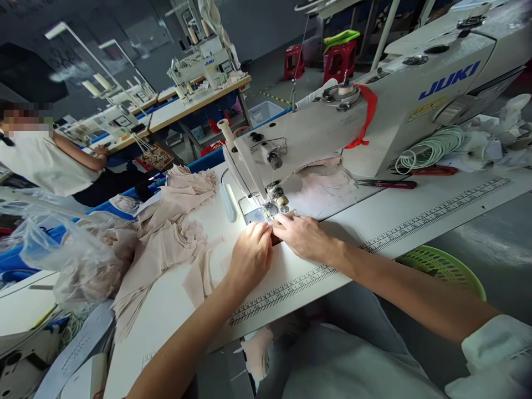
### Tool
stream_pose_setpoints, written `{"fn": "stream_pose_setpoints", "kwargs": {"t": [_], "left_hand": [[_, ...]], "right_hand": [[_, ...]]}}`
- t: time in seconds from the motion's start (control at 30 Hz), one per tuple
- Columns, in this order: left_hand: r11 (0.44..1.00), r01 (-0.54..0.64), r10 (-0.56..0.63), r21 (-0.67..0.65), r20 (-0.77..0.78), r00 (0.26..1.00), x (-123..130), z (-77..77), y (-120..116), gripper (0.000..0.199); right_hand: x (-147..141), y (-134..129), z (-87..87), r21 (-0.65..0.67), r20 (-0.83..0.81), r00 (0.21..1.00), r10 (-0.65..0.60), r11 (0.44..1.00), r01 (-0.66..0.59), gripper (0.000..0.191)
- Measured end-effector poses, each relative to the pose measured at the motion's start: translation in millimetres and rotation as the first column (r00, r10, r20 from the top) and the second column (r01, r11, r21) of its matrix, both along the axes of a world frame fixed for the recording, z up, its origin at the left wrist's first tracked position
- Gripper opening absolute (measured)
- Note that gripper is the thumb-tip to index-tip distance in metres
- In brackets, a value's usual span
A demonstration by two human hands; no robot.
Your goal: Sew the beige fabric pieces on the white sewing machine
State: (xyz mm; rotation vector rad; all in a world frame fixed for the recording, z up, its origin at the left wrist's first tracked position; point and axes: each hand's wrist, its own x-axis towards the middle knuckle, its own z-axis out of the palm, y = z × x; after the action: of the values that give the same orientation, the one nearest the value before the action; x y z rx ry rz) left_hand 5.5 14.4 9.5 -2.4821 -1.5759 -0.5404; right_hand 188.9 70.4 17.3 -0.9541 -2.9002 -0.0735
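Plastic bag (41,244): beige cloth (106,257) | left hand (251,252), right hand (302,235): at sewing machine (310,136)

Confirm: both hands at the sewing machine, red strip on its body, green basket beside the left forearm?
Basket's wrong: head view shows the green basket beside the right forearm. Left hand and right hand at the sewing machine, red strip on its body: correct.

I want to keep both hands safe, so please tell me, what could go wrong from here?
The left hand and right hand are close to the needle area, so one might get pricked if the machine runs. The beige fabric pieces lie in loose, overlapping heaps, so a bump could shift them. The red-handled snips lie close to the pale pink fabric, which could perhaps snag.
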Motion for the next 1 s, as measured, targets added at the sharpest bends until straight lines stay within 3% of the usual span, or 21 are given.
{"fn": "stream_pose_setpoints", "kwargs": {"t": [0.2,0.47,0.83,1.0], "left_hand": [[1.0,0.007,-0.006,0.016,-0.022,1.0,1.1,-20.0,-11.1,0.038],[1.0,-0.012,0.011,0.023,0.006,1.0,-2.3,-21.5,10.6,0.034],[0.999,-0.022,0.021,0.044,0.003,1.0,-3.5,-26.1,23.0,0.035],[0.999,-0.019,0.019,0.031,0.015,1.0,-3.4,-26.7,23.7,0.035]], "right_hand": [[0.7,0.9,-1.8,-0.015,-0.081,0.997,0.004,1.0,-0.005,0.043],[7.2,17.9,-9.0,-0.075,-0.2,0.959,-0.2,0.979,0.188,0.037],[11.8,19.1,-8.0,-0.111,-0.228,0.952,-0.205,0.977,0.184,0.038],[7.8,20.7,-8.0,-0.191,-0.257,0.934,-0.248,0.96,0.203,0.037]]}}
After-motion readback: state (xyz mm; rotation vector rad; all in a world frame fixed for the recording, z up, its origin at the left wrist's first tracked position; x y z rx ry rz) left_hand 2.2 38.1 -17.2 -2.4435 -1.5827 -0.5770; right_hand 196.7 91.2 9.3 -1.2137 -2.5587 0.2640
